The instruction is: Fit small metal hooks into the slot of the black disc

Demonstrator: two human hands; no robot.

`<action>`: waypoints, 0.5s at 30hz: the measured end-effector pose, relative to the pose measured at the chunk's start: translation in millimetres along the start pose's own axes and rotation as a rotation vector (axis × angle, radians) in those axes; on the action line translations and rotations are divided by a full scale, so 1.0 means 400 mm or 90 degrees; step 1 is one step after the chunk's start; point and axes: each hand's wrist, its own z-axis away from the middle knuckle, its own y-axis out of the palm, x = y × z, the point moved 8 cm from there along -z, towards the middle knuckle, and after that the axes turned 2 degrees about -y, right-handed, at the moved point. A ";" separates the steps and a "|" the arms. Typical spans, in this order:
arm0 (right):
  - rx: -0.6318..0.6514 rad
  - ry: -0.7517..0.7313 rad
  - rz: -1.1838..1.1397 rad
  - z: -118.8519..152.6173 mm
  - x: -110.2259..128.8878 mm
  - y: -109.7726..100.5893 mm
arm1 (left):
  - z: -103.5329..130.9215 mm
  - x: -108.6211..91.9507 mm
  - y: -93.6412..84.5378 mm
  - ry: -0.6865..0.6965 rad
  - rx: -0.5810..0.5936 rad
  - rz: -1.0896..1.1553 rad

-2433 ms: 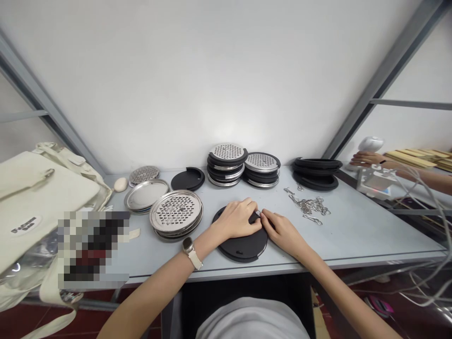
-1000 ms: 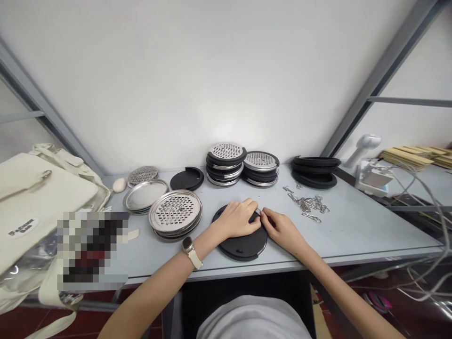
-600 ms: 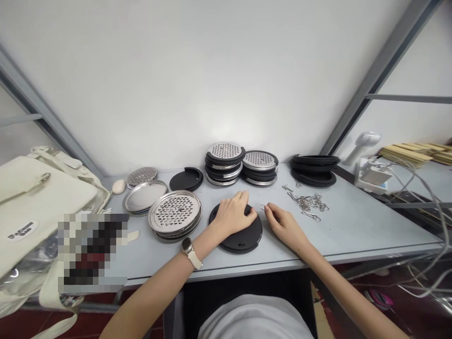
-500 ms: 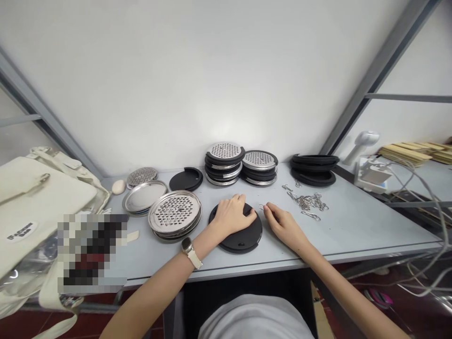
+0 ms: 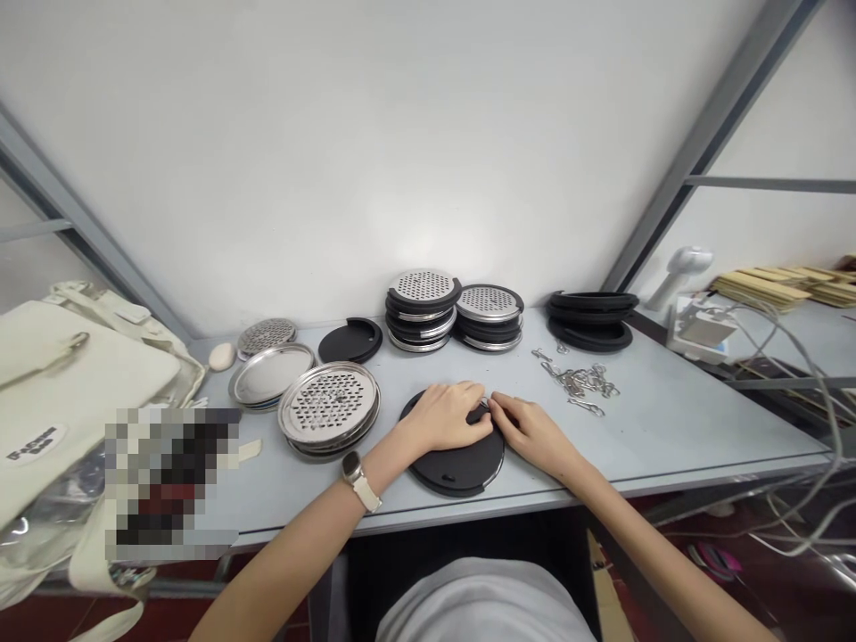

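A black round disc [image 5: 461, 465] with a small hole near its front edge is at the front of the table, a metal rim showing on its right side. My left hand [image 5: 445, 417] lies over its far part, fingers bent and closed on it; a watch is on that wrist. At the disc's right far edge, my right hand [image 5: 528, 430] pinches a small metal wire clip [image 5: 485, 403], mostly hidden by the fingertips. The two hands nearly touch. Several similar metal clips [image 5: 581, 382] lie in a loose heap to the right.
Left of the disc stand stacked metal grater plates [image 5: 327, 403] and plain round metal plates [image 5: 271, 374]. Behind are a black holder [image 5: 349, 341], two stacks of assembled graters [image 5: 423, 308] and stacked black rings [image 5: 590, 321]. A cream bag [image 5: 86, 383] is at far left.
My right hand has moved left with the clip, up to the disc's edge. The disc has shifted slightly right and nearer, and my left hand's fingers have drawn in towards the clip.
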 end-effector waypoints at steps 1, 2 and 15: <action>0.001 0.004 0.008 0.000 -0.003 0.001 | 0.000 0.002 0.000 -0.007 -0.001 0.002; 0.003 0.008 0.017 0.000 -0.005 0.003 | 0.000 0.005 0.000 -0.017 -0.003 0.004; -0.003 0.001 0.052 0.001 -0.009 0.008 | -0.001 0.000 0.001 -0.005 0.002 -0.008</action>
